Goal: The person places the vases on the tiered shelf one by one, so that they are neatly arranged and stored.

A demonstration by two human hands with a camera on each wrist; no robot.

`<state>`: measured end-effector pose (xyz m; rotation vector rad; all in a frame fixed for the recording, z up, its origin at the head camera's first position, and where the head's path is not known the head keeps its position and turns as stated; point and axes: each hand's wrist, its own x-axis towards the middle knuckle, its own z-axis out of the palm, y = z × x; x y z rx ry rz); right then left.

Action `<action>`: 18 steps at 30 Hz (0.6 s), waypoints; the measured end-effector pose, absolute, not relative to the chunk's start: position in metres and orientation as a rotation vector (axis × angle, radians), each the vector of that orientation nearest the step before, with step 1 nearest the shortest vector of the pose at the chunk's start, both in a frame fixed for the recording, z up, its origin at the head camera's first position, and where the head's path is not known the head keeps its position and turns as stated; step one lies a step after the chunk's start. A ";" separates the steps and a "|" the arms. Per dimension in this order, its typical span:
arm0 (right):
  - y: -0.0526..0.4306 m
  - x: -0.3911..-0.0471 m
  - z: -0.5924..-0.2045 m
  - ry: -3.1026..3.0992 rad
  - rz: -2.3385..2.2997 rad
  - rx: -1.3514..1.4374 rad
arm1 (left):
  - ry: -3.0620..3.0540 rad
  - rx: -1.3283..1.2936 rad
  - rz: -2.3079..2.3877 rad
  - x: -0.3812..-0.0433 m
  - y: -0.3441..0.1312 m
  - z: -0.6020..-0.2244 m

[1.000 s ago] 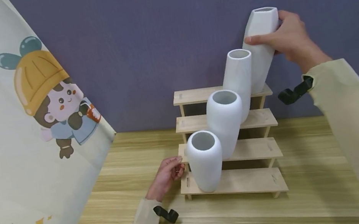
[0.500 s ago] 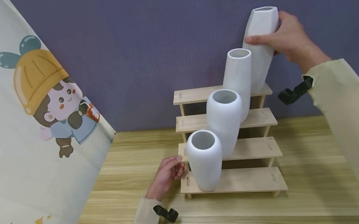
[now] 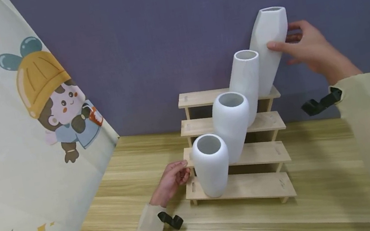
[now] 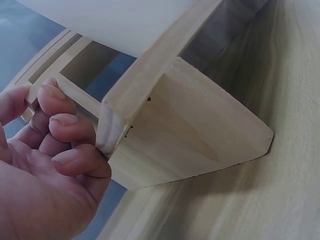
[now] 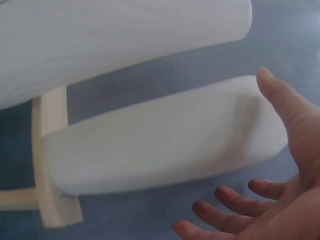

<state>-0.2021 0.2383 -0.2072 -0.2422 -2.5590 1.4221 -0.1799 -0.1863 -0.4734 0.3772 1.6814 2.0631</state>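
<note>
Tall vase (image 3: 271, 48), R hand (image 3: 308, 51) open beside, L hand (image 3: 170, 181) gripping shelf (image 3: 253, 187)

Left hand (image 4: 45, 165), fingers curled against the end of a wooden shelf board (image 4: 185, 135) on the wooden tabletop (image 4: 280, 200).

Four plain matte white ceramic vases (image 3: 270, 49) on a pale, light-grained wooden stepped shelf (image 3: 253, 187), against a flat dusky purple wall (image 3: 144, 37), beside a cream banner (image 3: 15, 157) printed with a yellow-hatted cartoon child.
</note>
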 end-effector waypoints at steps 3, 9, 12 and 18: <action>0.246 -0.194 -0.216 -2.574 1.422 -0.232 | 1.683 0.380 2.066 -0.179 -0.188 -0.472; 0.270 -0.175 -0.247 -2.623 1.351 -0.178 | 1.718 0.349 2.045 -0.178 -0.189 -0.470; 0.281 -0.162 -0.268 -2.647 1.335 -0.156 | 1.743 0.346 2.022 -0.178 -0.188 -0.469; 0.299 -0.134 -0.311 -2.686 1.323 -0.139 | 1.779 0.365 2.002 -0.178 -0.188 -0.465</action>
